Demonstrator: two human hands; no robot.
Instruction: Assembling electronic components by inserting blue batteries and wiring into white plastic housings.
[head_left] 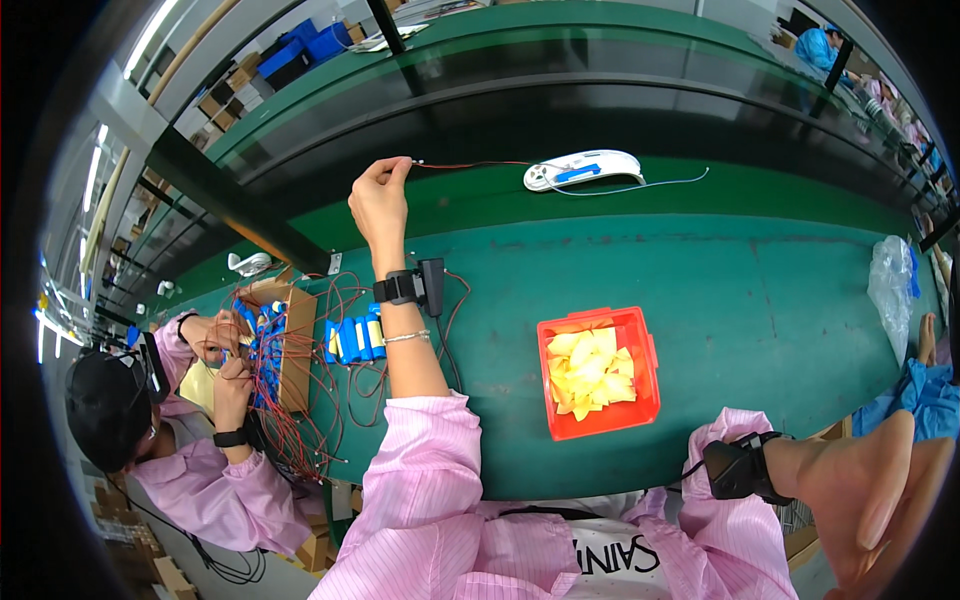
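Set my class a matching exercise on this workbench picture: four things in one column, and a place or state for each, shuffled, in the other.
Things:
1. Left hand of the camera wearer
2. Bin
3. White shell
4. Plastic bag

Places or states:
A. Contains yellow pieces
B. At the right end of the table
C. Bears a blue pack
D. Pinches a red wire near its end

Pairs: 1-D, 2-A, 3-C, 4-B
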